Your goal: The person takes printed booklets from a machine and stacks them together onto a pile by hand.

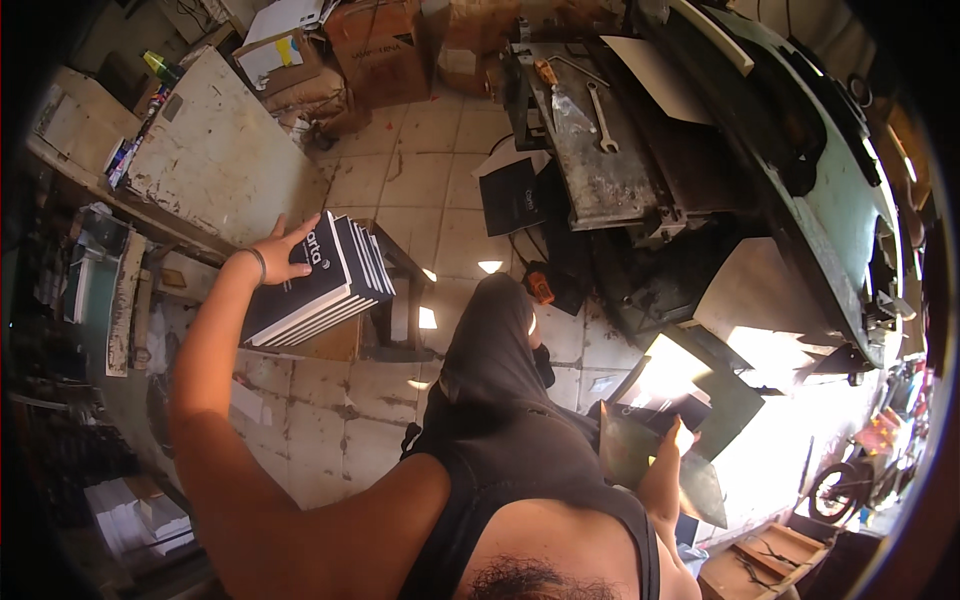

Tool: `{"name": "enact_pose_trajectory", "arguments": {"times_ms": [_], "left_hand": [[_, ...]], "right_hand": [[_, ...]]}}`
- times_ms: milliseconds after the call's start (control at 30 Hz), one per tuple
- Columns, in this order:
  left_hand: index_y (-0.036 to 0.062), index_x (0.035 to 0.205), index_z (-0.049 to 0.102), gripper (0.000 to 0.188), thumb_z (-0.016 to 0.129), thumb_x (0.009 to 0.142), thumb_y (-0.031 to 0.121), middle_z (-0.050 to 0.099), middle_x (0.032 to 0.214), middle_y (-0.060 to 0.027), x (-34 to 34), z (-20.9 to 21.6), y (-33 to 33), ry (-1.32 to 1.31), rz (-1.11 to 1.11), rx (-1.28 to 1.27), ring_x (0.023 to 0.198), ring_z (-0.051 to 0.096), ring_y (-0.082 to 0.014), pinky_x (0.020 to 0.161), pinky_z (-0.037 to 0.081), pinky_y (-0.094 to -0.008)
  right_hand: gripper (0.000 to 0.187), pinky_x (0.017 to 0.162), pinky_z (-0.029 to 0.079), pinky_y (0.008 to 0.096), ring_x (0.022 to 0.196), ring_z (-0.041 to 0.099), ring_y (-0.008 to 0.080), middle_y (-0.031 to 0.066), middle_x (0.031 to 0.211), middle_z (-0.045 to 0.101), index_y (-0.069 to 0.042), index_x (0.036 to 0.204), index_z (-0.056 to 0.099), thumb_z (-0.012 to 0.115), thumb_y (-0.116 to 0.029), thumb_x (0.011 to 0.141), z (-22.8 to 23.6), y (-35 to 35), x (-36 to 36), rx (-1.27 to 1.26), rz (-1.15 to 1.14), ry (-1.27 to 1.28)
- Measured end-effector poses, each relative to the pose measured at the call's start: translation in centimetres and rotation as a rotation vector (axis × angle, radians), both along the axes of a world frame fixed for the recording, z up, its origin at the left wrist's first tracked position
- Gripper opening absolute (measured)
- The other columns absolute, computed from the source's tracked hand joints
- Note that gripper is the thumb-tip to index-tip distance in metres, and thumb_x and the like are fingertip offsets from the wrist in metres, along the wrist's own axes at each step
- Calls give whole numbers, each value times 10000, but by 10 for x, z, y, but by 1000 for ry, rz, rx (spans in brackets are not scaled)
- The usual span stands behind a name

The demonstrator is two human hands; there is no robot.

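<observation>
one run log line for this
left hand: spread on stacked dark books | right hand: at dark item, grip unclear | wrench: on metal bench

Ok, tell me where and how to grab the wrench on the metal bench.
Pinch the wrench mid-shaft, probably best from above: it lies flat on the metal bench, its narrow, straight shaft uncovered between wider ends. Come in from its right, since an orange-handled tool lies to its left and a bent rod by its far end.

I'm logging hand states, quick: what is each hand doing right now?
Left hand: open, spread on the stack of dark-covered books.
Right hand: by the sunlit sheets; open, closed or holding something, cannot be told.
</observation>
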State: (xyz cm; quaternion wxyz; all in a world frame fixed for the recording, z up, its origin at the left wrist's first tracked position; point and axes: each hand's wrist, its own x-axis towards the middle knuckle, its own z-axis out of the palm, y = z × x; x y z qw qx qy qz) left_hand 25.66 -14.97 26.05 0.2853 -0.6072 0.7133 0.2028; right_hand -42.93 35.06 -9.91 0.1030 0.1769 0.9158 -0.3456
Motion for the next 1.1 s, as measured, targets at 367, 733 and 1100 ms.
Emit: {"name": "enact_pose_trajectory", "arguments": {"times_ms": [367,733,1100], "left_hand": [[156,1616,341,926,832,843,294,331,1631,-276,16,-15,3,244,-27,-276,1474,411,-402,1198,373,-409],[-75,1181,702,805,819,761,601,670,1278,-287,10,-7,46,241,233,-482,1201,648,-411,1019,519,-435],[-39,1166,731,909,796,702,740,729,1174,-261,28,-21,47,140,431,-456,1118,704,-396,966,554,-435]], "right_hand": [[1086,1107,476,433,1277,623,371,265,1335,652,-42,1556,338,930,-355,702,-11,17,-7,141,170,-41],[966,1119,460,463,1282,575,395,263,1326,619,-37,1453,421,937,-299,679,46,-3,12,73,188,-173],[784,986,515,416,1197,566,320,180,1435,496,-145,1494,462,867,-217,826,99,-83,24,-124,307,652]]}}
